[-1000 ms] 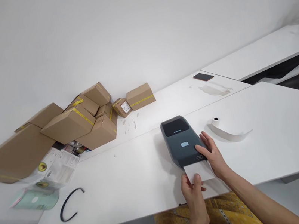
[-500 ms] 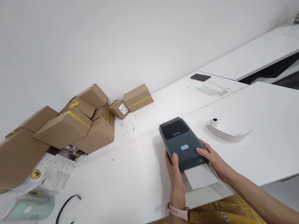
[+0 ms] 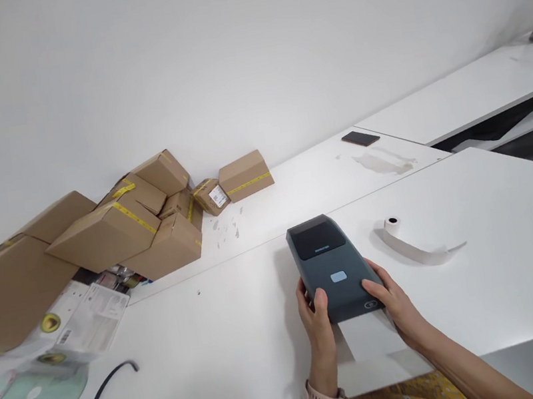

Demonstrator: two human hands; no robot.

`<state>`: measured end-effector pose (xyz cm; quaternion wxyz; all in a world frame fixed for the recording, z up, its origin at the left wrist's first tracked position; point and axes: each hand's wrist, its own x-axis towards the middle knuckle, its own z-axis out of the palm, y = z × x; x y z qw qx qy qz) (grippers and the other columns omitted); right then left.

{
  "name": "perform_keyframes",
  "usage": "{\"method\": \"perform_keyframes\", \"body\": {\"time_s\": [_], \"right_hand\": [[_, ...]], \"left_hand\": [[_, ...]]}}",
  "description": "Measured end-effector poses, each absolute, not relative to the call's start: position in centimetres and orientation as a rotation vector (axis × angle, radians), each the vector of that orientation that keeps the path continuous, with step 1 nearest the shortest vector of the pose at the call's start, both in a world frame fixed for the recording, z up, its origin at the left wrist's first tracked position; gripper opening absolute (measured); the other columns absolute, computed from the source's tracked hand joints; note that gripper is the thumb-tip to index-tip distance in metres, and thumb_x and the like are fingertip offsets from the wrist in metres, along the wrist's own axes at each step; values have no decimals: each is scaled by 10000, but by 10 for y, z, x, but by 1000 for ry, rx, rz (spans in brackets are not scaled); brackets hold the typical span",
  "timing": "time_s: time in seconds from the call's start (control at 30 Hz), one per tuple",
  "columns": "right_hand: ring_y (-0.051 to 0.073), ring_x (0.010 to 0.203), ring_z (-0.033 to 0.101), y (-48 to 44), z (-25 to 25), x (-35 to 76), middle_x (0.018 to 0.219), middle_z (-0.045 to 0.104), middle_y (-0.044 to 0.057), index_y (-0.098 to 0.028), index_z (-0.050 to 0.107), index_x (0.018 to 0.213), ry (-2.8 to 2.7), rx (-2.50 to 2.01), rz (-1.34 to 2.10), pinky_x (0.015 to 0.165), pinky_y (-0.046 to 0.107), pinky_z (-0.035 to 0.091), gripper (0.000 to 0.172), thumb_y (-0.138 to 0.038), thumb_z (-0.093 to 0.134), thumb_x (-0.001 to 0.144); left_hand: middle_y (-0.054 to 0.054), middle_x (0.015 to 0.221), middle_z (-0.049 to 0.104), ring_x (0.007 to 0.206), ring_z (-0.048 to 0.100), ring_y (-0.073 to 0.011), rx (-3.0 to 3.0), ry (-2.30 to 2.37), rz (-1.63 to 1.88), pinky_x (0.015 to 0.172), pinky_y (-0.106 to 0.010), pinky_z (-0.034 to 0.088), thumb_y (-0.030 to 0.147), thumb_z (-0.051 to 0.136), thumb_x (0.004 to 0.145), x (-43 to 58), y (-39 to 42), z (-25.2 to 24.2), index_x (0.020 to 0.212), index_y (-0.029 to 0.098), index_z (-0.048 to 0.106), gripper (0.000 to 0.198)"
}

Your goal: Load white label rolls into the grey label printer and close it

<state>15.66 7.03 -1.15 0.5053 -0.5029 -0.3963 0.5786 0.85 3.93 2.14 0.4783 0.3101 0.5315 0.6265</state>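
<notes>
Between my two hands is a dark grey-blue label printer [image 3: 335, 269] with a black window and a light blue button. My left hand [image 3: 316, 316] grips its near left side, the thumb on top. On the right side my right hand [image 3: 394, 300] holds it the same way, thumb near the corner logo. A white sheet of paper [image 3: 372, 336] sticks out from the printer's near end. To the right, a small paper roll [image 3: 392, 225] lies partly unwound on the white table [image 3: 219, 348].
Several cardboard boxes [image 3: 105, 235] are heaped at the left back. Nearer lie plastic packets [image 3: 88, 322], a mint green pouch [image 3: 38, 391] and a black curved band [image 3: 96, 398]. A phone [image 3: 361, 138] rests near the back wall.
The view has shifted slightly, so the hands and printer appear a little lower and the items on the left sit farther left. Both hands keep their hold on the printer.
</notes>
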Motion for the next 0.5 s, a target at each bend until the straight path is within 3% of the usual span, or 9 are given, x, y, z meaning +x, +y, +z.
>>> {"method": "perform_keyframes", "body": {"time_s": [0.27, 0.4, 0.5], "right_hand": [[311, 1285, 490, 70, -14, 155, 1449, 480, 106, -251, 389, 1426, -1105, -1255, 1260, 1023, 490, 446, 691, -606, 527, 849], [302, 1394, 349, 61, -6, 157, 1534, 362, 87, -286, 371, 1448, -1439, -1230, 716, 1103, 537, 331, 562, -476, 470, 929], [295, 1392, 351, 56, 0, 162, 1518, 392, 58, -316, 474, 1379, -1726, -1088, 359, 1100, 540, 323, 425, -354, 440, 958]], "left_hand": [[-161, 1319, 589, 1153, 599, -274, 863, 1302, 1523, 908, -354, 510, 537, 560, 865, 9, 35, 29, 1364, 169, 484, 624], [-113, 1524, 391, 1390, 387, -256, 1013, 1496, 1538, 1087, -338, 389, 539, 498, 906, 16, 19, 23, 1453, 214, 392, 646], [-72, 1584, 285, 1457, 256, -250, 1243, 1613, 1565, 1167, -359, 286, 491, 539, 896, 18, 4, 9, 1478, 240, 362, 658]]}}
